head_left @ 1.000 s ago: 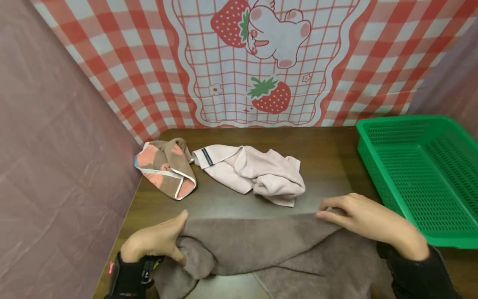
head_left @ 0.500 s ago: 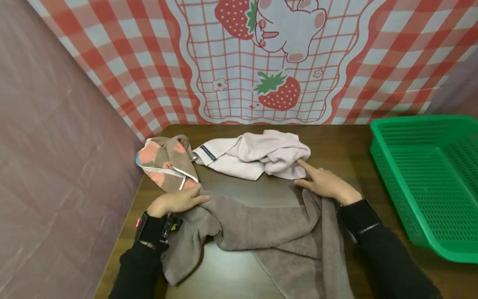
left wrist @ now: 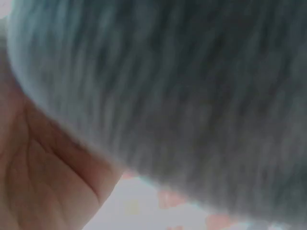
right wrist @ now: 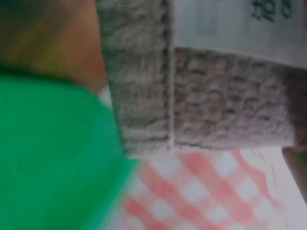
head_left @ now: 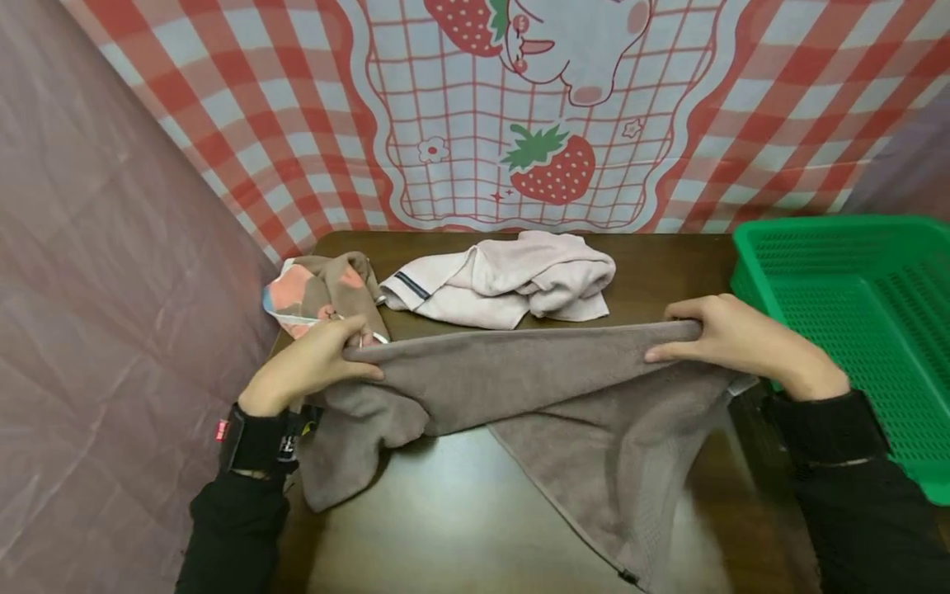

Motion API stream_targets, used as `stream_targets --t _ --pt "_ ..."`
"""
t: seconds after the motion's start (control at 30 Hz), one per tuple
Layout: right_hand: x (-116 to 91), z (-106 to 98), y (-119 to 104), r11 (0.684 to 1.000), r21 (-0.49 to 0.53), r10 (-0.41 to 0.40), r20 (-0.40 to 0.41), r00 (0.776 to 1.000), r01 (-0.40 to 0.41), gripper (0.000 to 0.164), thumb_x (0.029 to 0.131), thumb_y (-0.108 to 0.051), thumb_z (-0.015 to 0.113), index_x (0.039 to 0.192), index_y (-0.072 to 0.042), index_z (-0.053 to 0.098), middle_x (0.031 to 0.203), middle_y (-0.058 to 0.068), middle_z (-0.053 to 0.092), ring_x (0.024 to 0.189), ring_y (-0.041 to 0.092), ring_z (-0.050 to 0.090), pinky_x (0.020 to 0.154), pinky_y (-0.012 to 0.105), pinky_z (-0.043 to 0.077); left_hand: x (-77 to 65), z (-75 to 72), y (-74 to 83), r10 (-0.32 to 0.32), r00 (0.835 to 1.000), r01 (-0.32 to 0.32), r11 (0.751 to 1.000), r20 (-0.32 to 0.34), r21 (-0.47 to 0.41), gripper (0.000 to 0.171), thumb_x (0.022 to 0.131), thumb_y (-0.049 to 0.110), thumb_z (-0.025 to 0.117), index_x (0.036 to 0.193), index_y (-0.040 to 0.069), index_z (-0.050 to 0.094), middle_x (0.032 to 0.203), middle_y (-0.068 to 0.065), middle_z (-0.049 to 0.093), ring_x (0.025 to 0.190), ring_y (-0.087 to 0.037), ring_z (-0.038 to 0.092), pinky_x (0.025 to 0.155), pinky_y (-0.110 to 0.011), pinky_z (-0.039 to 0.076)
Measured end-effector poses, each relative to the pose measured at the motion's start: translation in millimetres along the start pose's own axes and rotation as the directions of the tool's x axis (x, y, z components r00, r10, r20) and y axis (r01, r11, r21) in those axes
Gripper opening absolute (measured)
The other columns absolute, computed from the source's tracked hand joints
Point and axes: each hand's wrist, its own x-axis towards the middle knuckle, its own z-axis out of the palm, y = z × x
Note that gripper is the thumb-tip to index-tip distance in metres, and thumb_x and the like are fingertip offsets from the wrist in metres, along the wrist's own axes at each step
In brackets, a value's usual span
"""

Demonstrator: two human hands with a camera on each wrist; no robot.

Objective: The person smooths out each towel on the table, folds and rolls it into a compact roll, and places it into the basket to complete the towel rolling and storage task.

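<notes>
A grey-brown towel (head_left: 512, 375) is stretched between both hands, its top edge nearly straight and its lower parts hanging over the table. My left hand (head_left: 312, 359) pinches the towel's upper left edge between thumb and fingers. At the upper right edge, my right hand (head_left: 742, 338) grips it the same way. Blurred towel cloth (left wrist: 182, 105) fills most of the left wrist view, beside the palm. In the right wrist view a hemmed corner of the towel (right wrist: 230, 100) carries a white label (right wrist: 225, 28) with printing.
A crumpled pale pink towel (head_left: 505, 280) with a dark stripe lies at the back of the table (head_left: 445, 528). Left of it is a brown-and-coral patterned towel (head_left: 326, 289), partly behind my left hand. A green plastic basket (head_left: 757, 256) stands at right. Checked cloth (head_left: 297, 124) hangs behind.
The pale pink towel was pushed farther back, with the right hand at it half a second ago. Both hands now grip the grey-brown towel's upper edge and have drawn it taut.
</notes>
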Motion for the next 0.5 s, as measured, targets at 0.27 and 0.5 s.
stream_targets --t 0.27,0.5 --pt "-67 -38 -15 0.969 -0.178 -0.195 -0.132 0.972 0.171 0.032 0.074 -0.008 0.084 0.086 -0.032 0.067 0.074 -0.020 0.063 0.058 -0.007 0.048 0.050 0.018 0.040 -40.1 -34.5 12.4 0.103 0.982 -0.070 0.977 -0.161 0.199 0.033 0.073 0.018 0.088 0.077 0.022 0.056 0.065 0.011 0.047 0.060 -0.003 0.046 0.058 -0.024 0.043" --pt "-111 -61 -32 0.919 -0.301 -0.341 -0.277 0.899 0.255 0.045 0.062 -0.001 0.087 0.091 -0.030 0.071 0.082 -0.018 0.067 0.065 -0.009 0.056 0.054 0.009 0.041 -78.1 -58.8 36.0 0.111 0.939 0.010 0.936 -0.324 0.351 0.027 0.070 0.008 0.088 0.083 0.024 0.071 0.069 0.012 0.063 0.064 -0.006 0.054 0.062 -0.028 0.043"
